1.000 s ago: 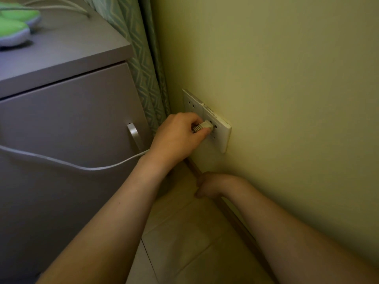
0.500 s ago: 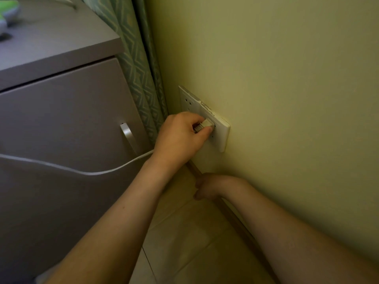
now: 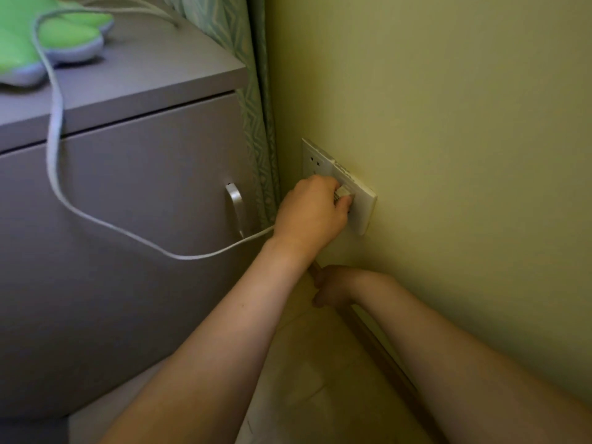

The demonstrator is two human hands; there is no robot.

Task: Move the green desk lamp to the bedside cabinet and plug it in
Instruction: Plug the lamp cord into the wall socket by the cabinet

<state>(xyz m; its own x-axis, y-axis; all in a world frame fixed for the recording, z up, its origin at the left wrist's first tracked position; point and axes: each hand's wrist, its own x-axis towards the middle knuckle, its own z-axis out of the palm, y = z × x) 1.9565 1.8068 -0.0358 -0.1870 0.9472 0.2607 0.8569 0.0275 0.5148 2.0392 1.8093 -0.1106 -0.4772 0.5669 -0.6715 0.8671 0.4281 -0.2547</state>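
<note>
- The right hand point(image 3: 333, 285) sits low beside the wall, at the skirting board point(image 3: 378, 350) where wall meets tiled floor point(image 3: 307, 373); its fingers are curled in, but whether they hold anything cannot be told.
- The left hand point(image 3: 312, 213) reaches farther, up to the white wall socket point(image 3: 363, 203), and its fingers are pinched around the white plug point(image 3: 343, 194), which is pressed against the socket's face.
- How far the plug's pins have gone in is hidden by the fingers.
- The white power cord point(image 3: 96, 219) runs left from under the left wrist, sags in a loop in front of the cabinet's door, then climbs over the top edge.
- The grey bedside cabinet point(image 3: 134, 193) stands to the left of the socket, with a silver handle point(image 3: 235, 205) on its right side.
- On the cabinet top, at the far left, rests the green desk lamp point(image 3: 38, 36); only its flat green base with a pale rim is in view, and the cord crosses over it.
- Behind the cabinet, in the far corner against the yellow-green wall point(image 3: 448, 123), hangs a green patterned curtain point(image 3: 253, 100).
</note>
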